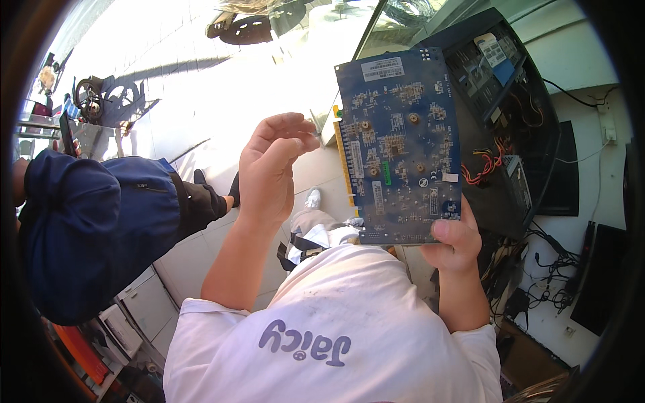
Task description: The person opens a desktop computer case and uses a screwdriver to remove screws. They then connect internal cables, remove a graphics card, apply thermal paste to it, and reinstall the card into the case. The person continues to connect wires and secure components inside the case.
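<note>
My right hand (457, 240) grips a blue graphics card (396, 151) by its lower right corner, with the thumb on the near face. The card stands tilted up, its back toward me, showing solder points, chips, several labels and small brass-coloured screws. A gold edge connector (344, 158) runs along its left side. To the left of the card, apart from it, is my left hand (272, 158). Its fingers are curled in toward the thumb, and whatever they hold, if anything, is hidden.
Behind the card on the right stands an opened black computer case (504, 87) with red and black wires (485, 164). Tangled cables (554, 269) and dark monitors (600, 279) lie farther right. A person in dark blue clothing (101, 221) is close on my left. Beyond is a bright tiled floor (195, 67).
</note>
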`<state>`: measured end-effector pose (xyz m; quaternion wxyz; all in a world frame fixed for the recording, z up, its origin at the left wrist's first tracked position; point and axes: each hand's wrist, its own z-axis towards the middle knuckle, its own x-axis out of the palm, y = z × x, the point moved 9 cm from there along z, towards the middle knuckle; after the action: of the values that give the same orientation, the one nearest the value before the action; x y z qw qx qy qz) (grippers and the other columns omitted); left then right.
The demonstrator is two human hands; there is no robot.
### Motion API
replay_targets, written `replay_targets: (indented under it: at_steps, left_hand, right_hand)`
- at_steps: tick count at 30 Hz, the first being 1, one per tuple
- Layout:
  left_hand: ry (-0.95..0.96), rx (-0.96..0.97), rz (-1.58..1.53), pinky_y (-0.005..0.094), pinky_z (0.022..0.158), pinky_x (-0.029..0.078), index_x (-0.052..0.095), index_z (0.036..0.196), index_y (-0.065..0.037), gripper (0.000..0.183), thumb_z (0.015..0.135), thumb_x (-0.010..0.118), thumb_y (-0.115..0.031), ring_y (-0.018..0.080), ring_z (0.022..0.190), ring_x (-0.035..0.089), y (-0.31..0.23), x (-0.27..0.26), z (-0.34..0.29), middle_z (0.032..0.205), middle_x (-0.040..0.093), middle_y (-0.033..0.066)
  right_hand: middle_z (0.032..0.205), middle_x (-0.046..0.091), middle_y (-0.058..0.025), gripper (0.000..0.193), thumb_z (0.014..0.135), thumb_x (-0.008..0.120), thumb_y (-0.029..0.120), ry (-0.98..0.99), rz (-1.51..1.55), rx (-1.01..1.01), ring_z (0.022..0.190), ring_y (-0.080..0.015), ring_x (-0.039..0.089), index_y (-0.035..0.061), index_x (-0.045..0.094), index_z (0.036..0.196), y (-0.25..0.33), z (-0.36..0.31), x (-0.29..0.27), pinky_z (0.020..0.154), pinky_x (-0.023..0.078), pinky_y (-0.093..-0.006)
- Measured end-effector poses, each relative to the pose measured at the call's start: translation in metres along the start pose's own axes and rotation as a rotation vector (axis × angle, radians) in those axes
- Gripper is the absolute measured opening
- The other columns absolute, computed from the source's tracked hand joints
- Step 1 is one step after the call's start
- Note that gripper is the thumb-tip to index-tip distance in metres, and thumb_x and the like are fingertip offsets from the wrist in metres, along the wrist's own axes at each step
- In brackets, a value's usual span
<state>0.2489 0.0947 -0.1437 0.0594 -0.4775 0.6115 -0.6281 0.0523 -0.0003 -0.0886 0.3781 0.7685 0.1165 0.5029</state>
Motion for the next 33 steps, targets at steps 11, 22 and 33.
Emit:
replay_targets:
  at_steps: [11, 22, 33]
  left_hand:
    - [0.325, -0.155, -0.004, 0.0304, 0.075, 0.047, 0.065, 0.095, -0.002, 0.01, 0.098, 0.061, -0.01, 0.013, 0.081, 0.059, 0.026, 0.059, -0.04, 0.088, 0.066, 0.0036]
    - [0.404, -0.103, -0.055, 0.0296, 0.084, 0.047, 0.059, 0.118, 0.0, 0.021, 0.1, 0.056, -0.011, 0.0133, 0.089, 0.059, 0.022, 0.084, -0.016, 0.102, 0.064, 0.0057]
    - [0.751, -0.099, 0.135, 0.0312, 0.079, 0.047, 0.063, 0.086, 0.002, 0.012, 0.093, 0.058, -0.007, 0.0184, 0.085, 0.059, 0.053, 0.089, -0.049, 0.09, 0.064, 0.0098]
  right_hand:
    - [0.139, 0.053, -0.0223, 0.077, 0.078, 0.063, 0.009, -0.087, -0.012, -0.114, 0.125, -0.032, 0.058, -0.0049, 0.033, 0.147, 0.011, -0.023, -0.012, 0.106, 0.048, -0.0447]
    - [0.139, 0.052, -0.0223, 0.083, 0.075, 0.066, 0.009, -0.186, -0.142, -0.203, 0.126, -0.0328, 0.057, -0.0065, 0.031, 0.148, 0.032, -0.047, -0.025, 0.107, 0.047, -0.0459]
    - [0.136, 0.058, -0.0193, 0.07, 0.078, 0.064, 0.01, -0.208, -0.144, -0.374, 0.125, -0.0314, 0.059, -0.0048, 0.042, 0.143, 0.056, -0.076, -0.031, 0.106, 0.047, -0.0436]
